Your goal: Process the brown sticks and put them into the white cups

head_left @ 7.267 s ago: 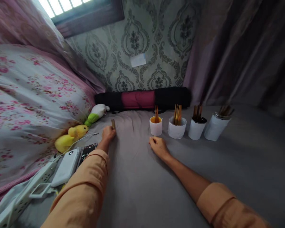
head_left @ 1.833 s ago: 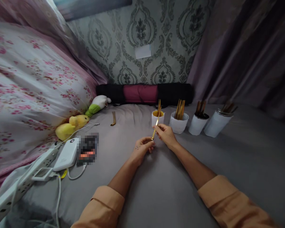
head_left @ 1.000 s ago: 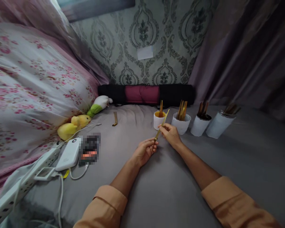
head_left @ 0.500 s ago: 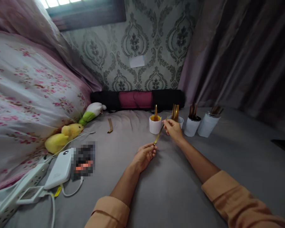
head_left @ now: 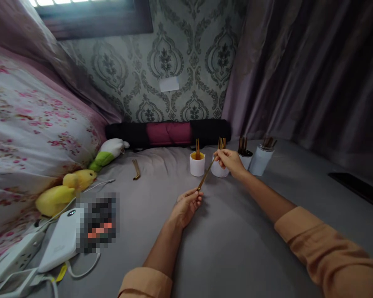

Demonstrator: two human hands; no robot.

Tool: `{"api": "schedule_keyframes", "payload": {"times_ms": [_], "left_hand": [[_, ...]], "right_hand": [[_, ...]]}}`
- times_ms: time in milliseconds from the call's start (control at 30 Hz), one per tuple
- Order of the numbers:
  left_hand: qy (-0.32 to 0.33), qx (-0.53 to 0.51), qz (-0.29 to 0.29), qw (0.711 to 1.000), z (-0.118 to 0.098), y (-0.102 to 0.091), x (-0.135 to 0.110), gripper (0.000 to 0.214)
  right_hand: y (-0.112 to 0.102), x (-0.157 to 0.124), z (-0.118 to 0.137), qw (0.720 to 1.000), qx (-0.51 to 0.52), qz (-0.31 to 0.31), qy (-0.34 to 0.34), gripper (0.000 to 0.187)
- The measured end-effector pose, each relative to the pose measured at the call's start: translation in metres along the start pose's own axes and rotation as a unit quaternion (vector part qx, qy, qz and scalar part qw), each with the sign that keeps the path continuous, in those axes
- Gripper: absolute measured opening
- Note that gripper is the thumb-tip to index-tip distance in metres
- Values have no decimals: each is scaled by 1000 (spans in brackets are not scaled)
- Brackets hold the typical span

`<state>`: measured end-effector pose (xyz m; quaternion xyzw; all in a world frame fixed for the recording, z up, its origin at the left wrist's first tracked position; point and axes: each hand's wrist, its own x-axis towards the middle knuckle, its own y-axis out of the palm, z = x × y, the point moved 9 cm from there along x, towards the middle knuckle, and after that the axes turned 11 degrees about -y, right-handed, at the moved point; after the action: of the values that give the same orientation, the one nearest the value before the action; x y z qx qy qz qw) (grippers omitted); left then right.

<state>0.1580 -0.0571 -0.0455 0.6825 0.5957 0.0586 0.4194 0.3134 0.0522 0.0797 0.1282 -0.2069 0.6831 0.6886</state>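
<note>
A slim gold-coloured utensil (head_left: 207, 174) slants between my hands; its exact kind is too small to tell. My left hand (head_left: 185, 208) is closed on its lower end, and my right hand (head_left: 232, 162) pinches the upper end. Behind the right hand stands a white cup (head_left: 219, 169) holding several gold pieces, partly hidden by my fingers. Just left of it is another white cup (head_left: 197, 167) with a yellow inside and thin gold pieces upright in it. On the right, two more white containers (head_left: 245, 162), one taller (head_left: 261, 160), hold dark brownish sticks or handles.
Some thin gold pieces (head_left: 136, 169) lie on the grey sheet (head_left: 236, 248). To the left are plush toys (head_left: 79, 180), a white power bank (head_left: 64, 238), cables and a power strip (head_left: 17, 250). A black and maroon roll (head_left: 169, 133) lies along the wall; a dark flat object (head_left: 357, 188) lies right.
The view has turned slightly right, so the surroundings sit further left. My right hand now overlaps the second cup more. Both hands still hold the utensil.
</note>
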Motion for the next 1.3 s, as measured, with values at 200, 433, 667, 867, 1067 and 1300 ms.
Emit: {"api": "schedule_keyframes", "payload": {"times_ms": [200, 433, 667, 867, 1067, 1300], "left_hand": [[1, -11, 11, 1000, 0, -2, 3, 18], [2, -30, 17, 999, -1, -4, 4, 16], [-4, -42, 19, 999, -2, -4, 2, 16], [-9, -58, 15, 998, -3, -7, 2, 18], [-11, -78, 23, 997, -3, -8, 3, 15], [-17, -94, 20, 995, -3, -10, 3, 11]], "right_hand": [[3, 3, 3, 999, -7, 40, 12, 24], [8, 8, 7, 997, -4, 77, 10, 24], [1, 23, 26, 998, -34, 59, -5, 19], [-18, 44, 49, 998, -50, 25, -41, 23], [-41, 66, 66, 991, -96, -59, -72, 25], [-48, 89, 74, 974, -132, -128, -132, 27]]}}
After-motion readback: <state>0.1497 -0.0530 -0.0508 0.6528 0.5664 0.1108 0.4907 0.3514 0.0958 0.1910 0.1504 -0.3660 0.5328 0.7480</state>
